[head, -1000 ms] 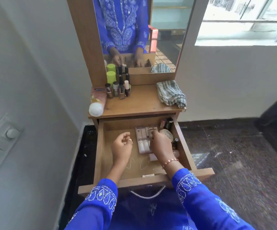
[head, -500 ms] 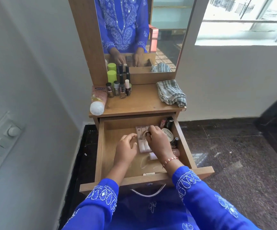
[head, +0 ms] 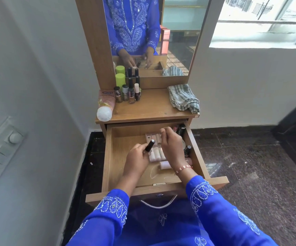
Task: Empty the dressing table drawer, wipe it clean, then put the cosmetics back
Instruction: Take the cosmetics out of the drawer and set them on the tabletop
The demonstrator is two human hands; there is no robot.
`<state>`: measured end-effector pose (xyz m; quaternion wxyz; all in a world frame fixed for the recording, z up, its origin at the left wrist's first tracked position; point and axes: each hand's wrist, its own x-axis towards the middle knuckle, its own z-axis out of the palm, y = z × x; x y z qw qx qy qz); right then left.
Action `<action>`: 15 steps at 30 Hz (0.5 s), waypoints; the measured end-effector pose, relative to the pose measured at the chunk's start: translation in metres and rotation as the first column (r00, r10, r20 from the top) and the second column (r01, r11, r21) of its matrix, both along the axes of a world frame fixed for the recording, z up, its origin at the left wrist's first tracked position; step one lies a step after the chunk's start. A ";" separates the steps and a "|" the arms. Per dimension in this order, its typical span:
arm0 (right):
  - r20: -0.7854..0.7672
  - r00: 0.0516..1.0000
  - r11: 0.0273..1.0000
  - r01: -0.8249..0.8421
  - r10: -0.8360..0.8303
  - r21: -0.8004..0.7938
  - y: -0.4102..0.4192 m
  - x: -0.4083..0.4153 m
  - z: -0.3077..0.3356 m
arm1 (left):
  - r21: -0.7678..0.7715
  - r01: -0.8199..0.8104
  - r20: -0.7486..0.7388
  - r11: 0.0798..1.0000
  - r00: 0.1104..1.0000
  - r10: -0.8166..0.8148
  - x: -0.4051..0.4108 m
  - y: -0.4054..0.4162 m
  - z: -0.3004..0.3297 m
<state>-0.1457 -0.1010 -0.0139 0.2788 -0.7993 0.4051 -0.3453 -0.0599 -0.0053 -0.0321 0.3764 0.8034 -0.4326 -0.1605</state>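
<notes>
Since a second ago, the left hand [head: 136, 157] has closed its fingers [head: 144, 150] around a black tube [head: 149, 145]; the right hand [head: 172, 148] pinches something small, unclear what. Just beyond both, more cosmetics [head: 157, 153] fill the drawer [head: 106, 157], so emptying continues.

A home bedroom corner is suggested: a wooden dressing table [head: 149, 110] is set against the wall, a mirror [head: 175, 32] above it, nail-polish bottles [head: 127, 93] upon it.
</notes>
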 end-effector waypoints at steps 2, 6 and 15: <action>-0.245 0.969 0.999 0.021 -0.032 -0.047 -0.012 0.000 -0.003 | 0.004 -0.043 -0.019 0.999 0.999 0.043 0.002 0.000 0.000; -0.705 0.707 0.994 -0.032 -0.050 -0.103 -0.023 -0.001 -0.018 | 0.010 -0.099 -0.087 0.995 0.991 0.099 0.007 0.002 0.000; -0.910 0.394 0.991 0.007 -0.127 -0.135 -0.020 0.007 -0.035 | 0.036 -0.118 -0.140 0.992 0.983 0.122 0.008 0.002 -0.002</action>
